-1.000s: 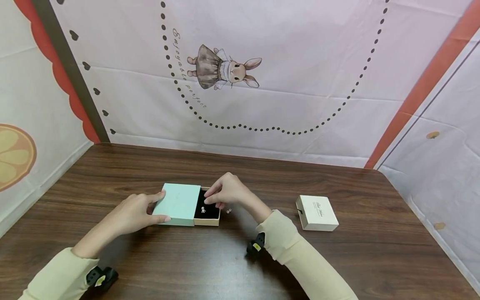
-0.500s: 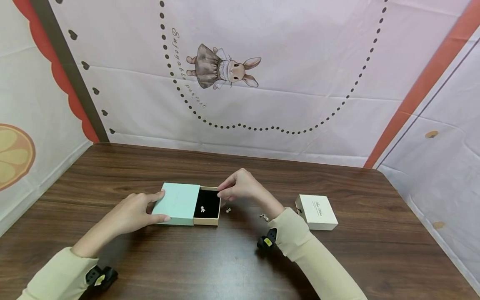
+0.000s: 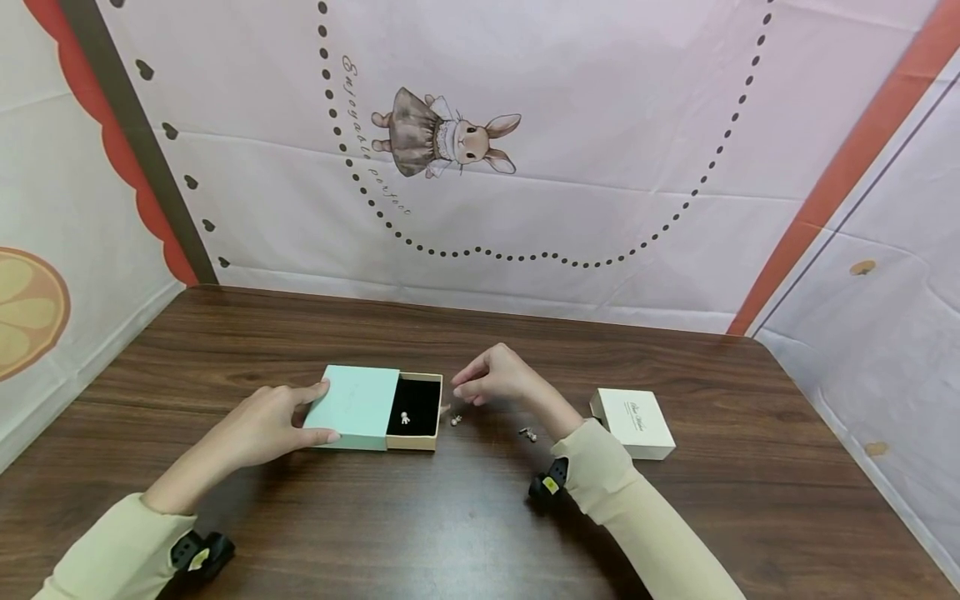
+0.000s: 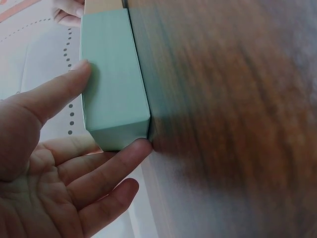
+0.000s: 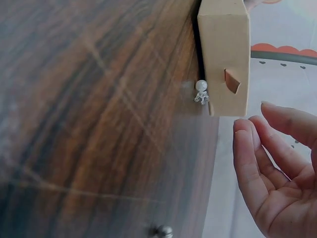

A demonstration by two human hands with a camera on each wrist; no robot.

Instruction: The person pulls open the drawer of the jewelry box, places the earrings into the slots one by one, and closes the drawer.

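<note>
My left hand (image 3: 272, 429) grips the closed end of a mint-green jewelry box (image 3: 352, 407), thumb on one side and fingers on the other. Its cream drawer (image 3: 411, 443) is slid partway out to the right, showing a black lining. On that lining lies a small pearl earring (image 3: 405, 417). Just right of the drawer, my right hand (image 3: 495, 377) hovers with fingers loosely bent and nothing between thumb and fingertips (image 5: 242, 125). Below it, close to the drawer front, a second pearl earring (image 5: 201, 91) lies on the table. Another small earring (image 3: 528, 434) lies farther right.
A small cream box (image 3: 636, 423) with dark lettering stands at the right, beside my right sleeve. The drawer front has a small ribbon tab (image 5: 233, 82). Behind the dark wooden table (image 3: 480, 517) hangs a printed cloth (image 3: 600, 167) with a rabbit.
My right hand has left the inside of the drawer and moved right, past its edge. The farther earring on the table has come into view. My left hand and the box stay put.
</note>
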